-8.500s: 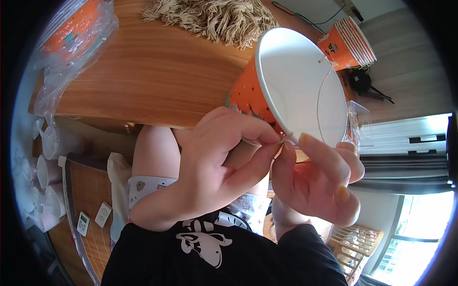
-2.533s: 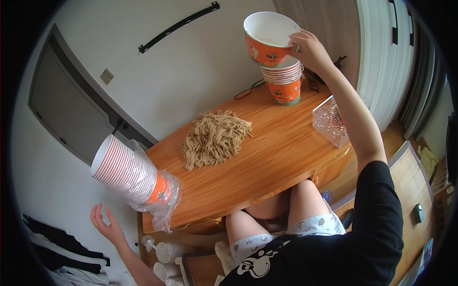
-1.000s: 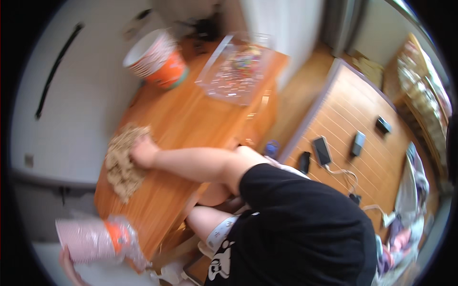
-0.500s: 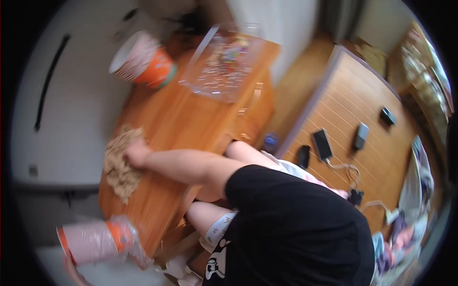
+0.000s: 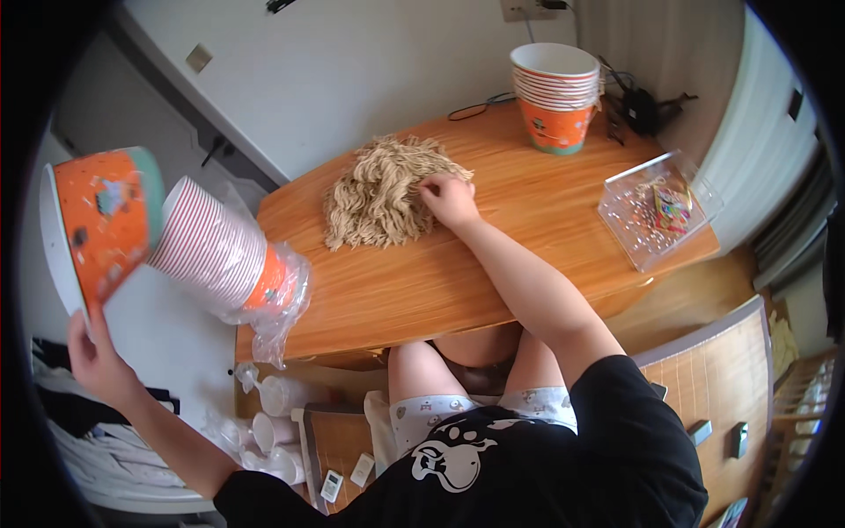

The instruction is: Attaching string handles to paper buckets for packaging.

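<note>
My left hand (image 5: 101,356) is closed on the rim of an orange paper tub (image 5: 110,211) with a white inside and a teal base. The tub is tipped on its side, its base toward a nested stack of pink-striped tubs (image 5: 220,246) in clear plastic wrap. That stack leans at the table's left end. On the table lies a heap of tan, noodle-like strands (image 5: 383,194). At the heap's right side my right hand (image 5: 451,201) has its fingers bent together on some of the strands.
Another stack of orange tubs (image 5: 556,97) stands at the back right of the wooden table (image 5: 493,273). In front of it sits a clear plastic box (image 5: 647,233) with small bits and a colourful packet. Clear-wrapped cups (image 5: 273,431) are below the table's left end.
The view has turned, so the table now lies across the front. One tub is now apart from the wrapped stack, in my left hand. My right hand stays at the tan strands.
</note>
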`<state>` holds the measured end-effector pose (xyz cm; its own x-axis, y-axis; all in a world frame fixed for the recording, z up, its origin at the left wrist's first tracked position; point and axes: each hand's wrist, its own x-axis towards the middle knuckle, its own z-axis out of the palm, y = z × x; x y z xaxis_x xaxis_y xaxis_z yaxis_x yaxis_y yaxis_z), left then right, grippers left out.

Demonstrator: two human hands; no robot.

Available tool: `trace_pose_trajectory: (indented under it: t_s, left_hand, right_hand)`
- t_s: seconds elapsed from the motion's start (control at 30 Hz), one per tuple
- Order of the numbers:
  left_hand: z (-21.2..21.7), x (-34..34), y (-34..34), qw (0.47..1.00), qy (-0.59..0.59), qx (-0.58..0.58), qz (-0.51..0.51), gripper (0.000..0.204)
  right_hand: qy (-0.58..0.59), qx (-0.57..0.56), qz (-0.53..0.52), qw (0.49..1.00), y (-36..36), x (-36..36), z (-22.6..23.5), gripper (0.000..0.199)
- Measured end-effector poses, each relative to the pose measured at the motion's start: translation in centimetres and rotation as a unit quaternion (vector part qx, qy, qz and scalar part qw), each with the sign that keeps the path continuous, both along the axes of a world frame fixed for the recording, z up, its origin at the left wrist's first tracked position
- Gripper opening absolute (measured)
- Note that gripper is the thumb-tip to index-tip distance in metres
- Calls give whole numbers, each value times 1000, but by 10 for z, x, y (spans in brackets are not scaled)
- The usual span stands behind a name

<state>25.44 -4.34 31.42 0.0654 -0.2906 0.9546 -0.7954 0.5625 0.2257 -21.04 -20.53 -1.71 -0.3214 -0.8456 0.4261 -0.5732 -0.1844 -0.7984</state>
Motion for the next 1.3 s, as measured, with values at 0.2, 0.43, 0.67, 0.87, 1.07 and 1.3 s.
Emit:
trace_pose_trajectory:
  t_s: [0.2, 0.43, 0.67, 0.87, 1.07, 1.3]
  left_hand:
    - [-116, -120, 60, 928, -245, 145, -239, 23]
    - [-208, -156, 27, 888, -195, 241, -339, 21]
    - [-241, -175, 12, 869, -165, 246, -396, 20]
    - [-244, -174, -9, 849, -140, 239, -450, 18]
    - [-247, -169, -17, 850, -117, 223, -463, 18]
    - [-260, -159, -14, 863, -147, 230, -426, 16]
  right_hand:
    - [-27, 6, -7, 1000, -5, -10, -6, 20]
    - [42, -3, -24, 999, 0, -5, 0, 19]
    - [27, -14, -36, 999, -2, -12, -1, 25]
    - [-80, 24, 17, 996, -6, -22, 16, 38]
    - [-201, 65, 138, 968, 10, -50, 50, 32]
    - [-221, 51, 198, 953, 112, -44, 105, 21]
